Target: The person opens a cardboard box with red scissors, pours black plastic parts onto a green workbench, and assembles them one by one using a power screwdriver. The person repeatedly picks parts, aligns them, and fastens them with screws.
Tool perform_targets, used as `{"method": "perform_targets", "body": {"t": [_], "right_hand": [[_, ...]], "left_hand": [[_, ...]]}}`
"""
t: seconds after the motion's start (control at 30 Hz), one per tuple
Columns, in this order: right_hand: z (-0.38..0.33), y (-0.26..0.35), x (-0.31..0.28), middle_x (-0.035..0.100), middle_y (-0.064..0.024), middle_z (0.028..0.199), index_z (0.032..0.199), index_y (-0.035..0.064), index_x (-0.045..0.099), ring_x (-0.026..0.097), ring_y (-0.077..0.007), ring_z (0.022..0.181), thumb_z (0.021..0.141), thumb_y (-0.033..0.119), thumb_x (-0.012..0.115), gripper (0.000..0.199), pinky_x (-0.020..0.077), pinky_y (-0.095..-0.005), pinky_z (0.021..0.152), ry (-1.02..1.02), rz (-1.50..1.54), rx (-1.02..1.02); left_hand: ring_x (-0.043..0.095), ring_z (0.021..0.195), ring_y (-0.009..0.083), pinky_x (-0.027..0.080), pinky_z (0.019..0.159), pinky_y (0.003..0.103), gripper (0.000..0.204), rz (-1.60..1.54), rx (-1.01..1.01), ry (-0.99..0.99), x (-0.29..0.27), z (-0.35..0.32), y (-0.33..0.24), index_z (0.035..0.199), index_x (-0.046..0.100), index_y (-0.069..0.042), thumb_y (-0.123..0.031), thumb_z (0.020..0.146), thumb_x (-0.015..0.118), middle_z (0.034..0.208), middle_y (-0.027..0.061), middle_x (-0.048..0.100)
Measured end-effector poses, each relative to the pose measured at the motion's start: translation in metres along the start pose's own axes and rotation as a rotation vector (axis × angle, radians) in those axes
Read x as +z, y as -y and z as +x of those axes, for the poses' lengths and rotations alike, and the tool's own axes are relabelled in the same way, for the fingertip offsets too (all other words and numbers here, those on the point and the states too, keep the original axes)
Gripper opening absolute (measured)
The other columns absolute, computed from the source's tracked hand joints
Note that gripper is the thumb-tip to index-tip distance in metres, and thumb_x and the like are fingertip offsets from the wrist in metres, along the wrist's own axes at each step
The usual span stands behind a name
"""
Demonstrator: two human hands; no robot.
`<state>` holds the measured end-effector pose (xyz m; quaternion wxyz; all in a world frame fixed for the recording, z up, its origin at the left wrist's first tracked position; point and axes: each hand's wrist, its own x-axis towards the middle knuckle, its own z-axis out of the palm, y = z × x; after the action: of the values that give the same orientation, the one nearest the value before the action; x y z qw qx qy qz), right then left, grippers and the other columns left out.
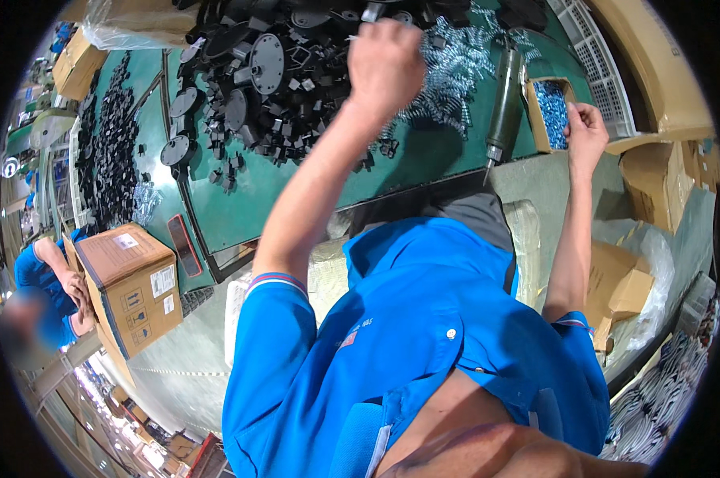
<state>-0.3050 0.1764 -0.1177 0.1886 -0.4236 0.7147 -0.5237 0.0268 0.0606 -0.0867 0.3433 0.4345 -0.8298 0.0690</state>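
Observation:
My left hand (386,68) is stretched to the far side of the table, over the border between black plastic parts (296,103) and a heap of metal coil springs (455,72). Its fingers are curled, and what lies in them is hidden. My right hand (585,135) is at the right rim of a small cardboard box (541,143) of bluish screws (551,107). Thumb and fingers are drawn together there; anything between them is too small to make out. Left of this box lies a dark green cylindrical power screwdriver (506,99), its bit pointing toward me.
Round black discs (268,64) lie among the parts on the green table (225,215). A phone-like red-edged slab (185,245) and a large carton (133,287) are on the left, with another person's hand (77,291) at the carton. A white crate (599,64) borders the right.

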Motion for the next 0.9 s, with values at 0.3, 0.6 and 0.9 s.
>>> {"method": "perform_targets", "body": {"t": [0.3, 0.6, 0.9], "right_hand": [[-0.174, -0.001, -0.001, 0.069, -0.0121, 0.088, 0.106, 0.0016, 0.061, 0.069, -0.0192, 0.076, 0.092, 0.006, 0.062, 0.014, 0.0571, -0.0272, 0.063, 0.292, 0.753, 0.657], [-0.197, -0.013, 0.038, 0.068, -0.012, 0.1, 0.112, 0.0039, 0.059, 0.069, -0.0214, 0.091, 0.096, 0.008, 0.059, 0.017, 0.0566, -0.0295, 0.075, 0.285, 1.044, 0.842], [-0.207, -0.012, 0.04, 0.067, -0.0137, 0.104, 0.113, 0.0035, 0.056, 0.068, -0.0228, 0.096, 0.096, 0.007, 0.058, 0.017, 0.0562, -0.0299, 0.079, 0.292, 0.99, 0.871]], "left_hand": [[0.067, 0.079, 0.0344, 0.056, 0.065, 0.041, 0.012, 0.301, -0.246, 0.32, 0.02, 0.031, 0.002, 0.083, 0.064, -0.002, -0.009, 0.074, 0.063, 0.085, 0.02, 0.064], [0.062, 0.085, 0.0313, 0.055, 0.061, 0.038, 0.033, 0.238, -0.03, 0.242, -0.092, -0.021, -0.066, 0.099, 0.061, -0.006, -0.016, 0.069, 0.071, 0.092, 0.0127, 0.059], [0.055, 0.082, 0.0272, 0.047, 0.062, 0.035, 0.036, 0.172, -0.135, 0.498, -0.064, -0.135, -0.129, 0.105, 0.058, 0.0, -0.012, 0.072, 0.066, 0.09, 0.0112, 0.052]]}}
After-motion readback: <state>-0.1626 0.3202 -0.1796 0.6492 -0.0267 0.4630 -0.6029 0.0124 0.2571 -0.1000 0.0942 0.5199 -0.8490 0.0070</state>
